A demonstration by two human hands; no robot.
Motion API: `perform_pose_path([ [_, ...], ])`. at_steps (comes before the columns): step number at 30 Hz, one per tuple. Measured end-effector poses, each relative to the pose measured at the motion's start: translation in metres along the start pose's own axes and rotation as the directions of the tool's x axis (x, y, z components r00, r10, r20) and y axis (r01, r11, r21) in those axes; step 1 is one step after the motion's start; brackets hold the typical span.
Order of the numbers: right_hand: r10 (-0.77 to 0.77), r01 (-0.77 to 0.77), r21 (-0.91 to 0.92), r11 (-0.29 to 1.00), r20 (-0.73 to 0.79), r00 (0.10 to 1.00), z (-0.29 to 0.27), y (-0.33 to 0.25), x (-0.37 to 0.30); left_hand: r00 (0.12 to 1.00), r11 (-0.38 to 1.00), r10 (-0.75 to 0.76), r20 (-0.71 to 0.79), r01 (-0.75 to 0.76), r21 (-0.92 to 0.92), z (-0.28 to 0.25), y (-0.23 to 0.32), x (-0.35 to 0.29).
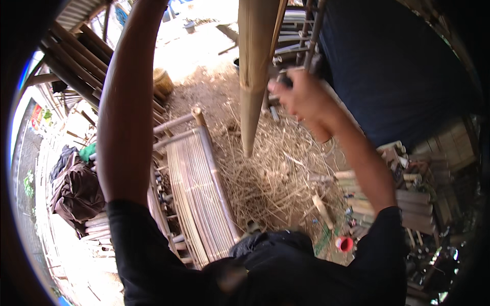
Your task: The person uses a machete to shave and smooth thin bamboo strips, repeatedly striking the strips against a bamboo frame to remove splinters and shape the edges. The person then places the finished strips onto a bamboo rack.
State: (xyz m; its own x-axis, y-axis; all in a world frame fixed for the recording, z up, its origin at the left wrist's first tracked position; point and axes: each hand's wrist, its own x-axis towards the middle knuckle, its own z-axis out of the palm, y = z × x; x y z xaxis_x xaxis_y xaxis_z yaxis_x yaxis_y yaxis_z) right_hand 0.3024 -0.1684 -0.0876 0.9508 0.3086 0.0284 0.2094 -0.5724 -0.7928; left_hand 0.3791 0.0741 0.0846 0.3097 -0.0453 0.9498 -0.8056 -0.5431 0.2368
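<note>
A long pale bamboo pole (pixel 252 66) hangs down from the top edge in the middle of the head view, its lower end narrowing to a tip above the littered ground. My right hand (pixel 301 97) is close beside the pole on its right, fingers closed around a short dark object (pixel 284 78); motion blur hides what kind of tool it is. The left forearm (pixel 125 102) stretches up along the left side and leaves the view at the top, so my left hand is out of sight.
A slatted bamboo bench (pixel 196 188) stands at the left. Shavings and strips (pixel 275 178) litter the ground. Stacked bamboo pieces (pixel 413 204) and a red cup (pixel 344 244) lie at lower right. A dark sheet (pixel 388 71) hangs at right; bundled cloth (pixel 76 186) rests far left.
</note>
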Motion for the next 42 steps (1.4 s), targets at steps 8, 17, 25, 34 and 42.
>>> perform_pose_path([
  [8,0.128,-0.130,-0.210,0.969,-0.023,0.992,-0.136,-0.099,-0.087,0.926,0.994,0.099,0.366,-0.110,0.010,0.143,-0.088,-0.053],
  [17,0.045,-0.041,-0.021,0.999,0.260,0.965,0.031,0.164,0.018,0.590,0.644,-0.583,0.559,0.755,-0.125,0.165,-0.196,-0.248],
  [25,0.130,-0.175,0.063,0.983,0.441,0.888,0.017,0.145,0.049,0.651,0.619,-0.733,0.197,0.759,-0.204,0.135,0.007,-0.218],
  [34,-0.037,0.180,-0.293,0.939,0.432,0.901,-0.008,0.142,0.065,0.616,0.582,-0.774,0.150,0.784,-0.219,0.156,-0.002,-0.222],
  [42,0.463,-0.439,-0.187,0.879,0.555,0.691,0.099,0.301,0.005,0.698,0.676,-0.697,0.167,0.716,-0.174,0.161,0.001,-0.217],
])
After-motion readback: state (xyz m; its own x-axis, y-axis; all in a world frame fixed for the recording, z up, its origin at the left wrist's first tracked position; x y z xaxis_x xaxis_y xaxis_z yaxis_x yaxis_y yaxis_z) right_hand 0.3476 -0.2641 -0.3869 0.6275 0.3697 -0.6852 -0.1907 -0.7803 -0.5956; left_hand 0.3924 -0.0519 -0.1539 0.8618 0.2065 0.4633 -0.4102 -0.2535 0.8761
